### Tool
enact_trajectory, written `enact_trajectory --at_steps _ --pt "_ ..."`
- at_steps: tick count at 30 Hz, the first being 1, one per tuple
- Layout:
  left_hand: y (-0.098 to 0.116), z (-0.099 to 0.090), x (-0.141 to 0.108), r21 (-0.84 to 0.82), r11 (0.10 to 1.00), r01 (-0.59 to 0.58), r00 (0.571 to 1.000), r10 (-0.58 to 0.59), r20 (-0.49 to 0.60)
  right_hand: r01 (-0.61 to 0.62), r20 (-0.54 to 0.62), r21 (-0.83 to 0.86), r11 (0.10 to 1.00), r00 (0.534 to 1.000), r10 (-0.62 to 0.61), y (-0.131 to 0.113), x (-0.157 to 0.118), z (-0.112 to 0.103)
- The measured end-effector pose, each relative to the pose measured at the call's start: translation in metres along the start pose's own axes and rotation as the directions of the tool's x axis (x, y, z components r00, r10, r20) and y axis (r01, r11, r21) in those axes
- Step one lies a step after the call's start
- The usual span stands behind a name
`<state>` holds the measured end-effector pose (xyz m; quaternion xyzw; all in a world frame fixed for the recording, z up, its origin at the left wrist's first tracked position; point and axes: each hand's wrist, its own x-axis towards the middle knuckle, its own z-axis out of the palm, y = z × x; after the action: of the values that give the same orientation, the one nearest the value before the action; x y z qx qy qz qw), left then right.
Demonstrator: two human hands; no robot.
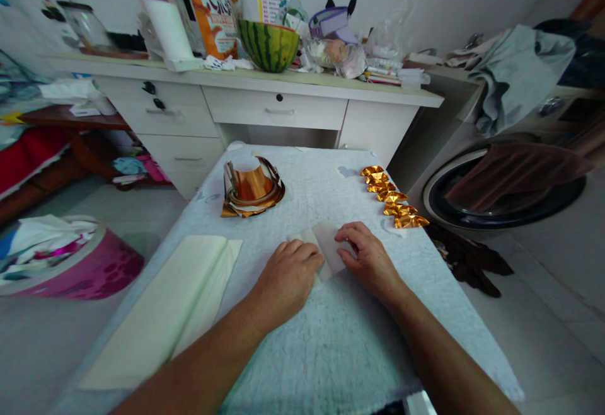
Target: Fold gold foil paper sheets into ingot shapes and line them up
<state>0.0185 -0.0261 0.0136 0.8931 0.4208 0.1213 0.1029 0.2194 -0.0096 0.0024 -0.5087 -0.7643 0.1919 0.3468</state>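
A small whitish, translucent sheet [329, 248] lies on the cloth-covered table between my two hands. My left hand [293, 276] rests on its left part with the fingers curled together; what is under them is hidden. At the right edge of the sheet, my right hand [367, 257] has thumb and forefinger apart, touching or just over it. Behind my left hand stands a curled stack of golden-brown foil sheets [253, 187]. Several folded gold foil pieces [392, 196] form a row at the right. A pale folded paper stack [165, 305] lies at the left.
The table [312, 352] wears a light blue cloth. Behind it is a white desk [278, 109] holding a watermelon half [268, 46], an orange bag [212, 9] and a paper roll [167, 28]. A full pink bin [94, 264] stands left, a washing machine [458, 125] right.
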Motion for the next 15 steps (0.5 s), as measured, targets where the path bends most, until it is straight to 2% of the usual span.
enact_trajectory --at_steps 4,10,15 --pt "0.0036 0.0034 0.0003 -0.021 1.000 -0.007 1.000 0.007 -0.001 0.021 0.010 0.006 1.000 1.000 -0.021 -0.0019 -0.0005 -0.0013" --pt "0.0072 0.0023 0.0018 0.015 1.000 0.001 1.000 -0.001 -0.010 -0.056 -0.021 0.015 0.998 0.998 0.057 -0.0029 -0.0025 -0.0039" --pt "0.0020 0.0004 0.0023 0.059 0.998 -0.019 0.999 0.021 -0.034 -0.038 -0.023 0.036 0.999 0.999 0.039 -0.0043 -0.0034 -0.0048"
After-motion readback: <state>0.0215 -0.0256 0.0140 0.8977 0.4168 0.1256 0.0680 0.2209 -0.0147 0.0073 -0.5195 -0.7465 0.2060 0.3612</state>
